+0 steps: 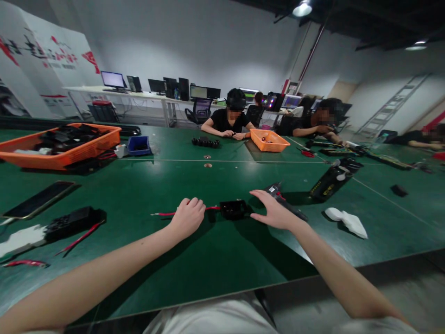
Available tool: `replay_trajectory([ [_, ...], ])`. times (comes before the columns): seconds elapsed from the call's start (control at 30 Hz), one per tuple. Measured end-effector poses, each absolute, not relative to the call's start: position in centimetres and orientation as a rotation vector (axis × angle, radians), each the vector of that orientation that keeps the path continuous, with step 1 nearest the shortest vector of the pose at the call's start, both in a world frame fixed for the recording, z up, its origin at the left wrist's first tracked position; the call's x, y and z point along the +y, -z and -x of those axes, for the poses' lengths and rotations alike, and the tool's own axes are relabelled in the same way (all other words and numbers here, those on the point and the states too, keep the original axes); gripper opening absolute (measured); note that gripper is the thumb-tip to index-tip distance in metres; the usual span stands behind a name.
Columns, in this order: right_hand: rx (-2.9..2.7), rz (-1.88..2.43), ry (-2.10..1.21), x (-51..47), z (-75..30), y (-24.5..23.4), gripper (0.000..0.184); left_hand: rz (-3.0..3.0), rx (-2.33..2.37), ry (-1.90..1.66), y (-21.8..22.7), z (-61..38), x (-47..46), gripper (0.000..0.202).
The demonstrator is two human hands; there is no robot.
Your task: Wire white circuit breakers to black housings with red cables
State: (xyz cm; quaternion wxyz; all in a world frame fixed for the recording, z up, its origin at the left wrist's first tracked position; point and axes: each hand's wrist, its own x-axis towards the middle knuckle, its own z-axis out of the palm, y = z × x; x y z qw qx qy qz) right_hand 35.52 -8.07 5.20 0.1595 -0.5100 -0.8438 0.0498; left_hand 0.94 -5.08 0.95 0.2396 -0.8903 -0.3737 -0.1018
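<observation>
My left hand (188,216) is curled closed on the green table (215,250), its fingers over a red wire (163,214) that runs from the left to a small black box (233,209). My right hand (274,211) hovers just right of that box with fingers spread, holding nothing, above a black tool with red marks (283,200).
A white rag (347,220) lies to the right. At left lie a phone (40,199), a black part with red leads (71,221) and an orange crate (60,144). A blue bin (138,145) and an orange tray (269,140) stand further back, where several people sit.
</observation>
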Motion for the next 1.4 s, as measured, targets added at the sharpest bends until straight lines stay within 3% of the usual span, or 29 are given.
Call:
replay_trajectory([
  [0.13, -2.321, 1.304, -0.360, -7.5, -33.5, -2.5, 0.079, 2.433, -1.019, 0.260, -1.1, -1.0, -5.2, 0.018],
  [0.37, -2.213, 1.216, -0.447, -6.1, -33.0, -0.8, 0.052, 2.424, -1.040, 0.221, -1.3, -1.3, -5.3, 0.020],
  [1.17, -2.197, 1.216, -0.384, -5.4, -33.2, -0.1, 0.053, 2.457, -0.965, 0.374, -1.2, -1.0, -3.6, 0.024],
  [1.4, -2.210, 1.255, -0.408, -5.7, -33.0, -0.2, 0.065, 2.417, -0.920, 0.460, -1.1, -1.1, -3.8, 0.027],
])
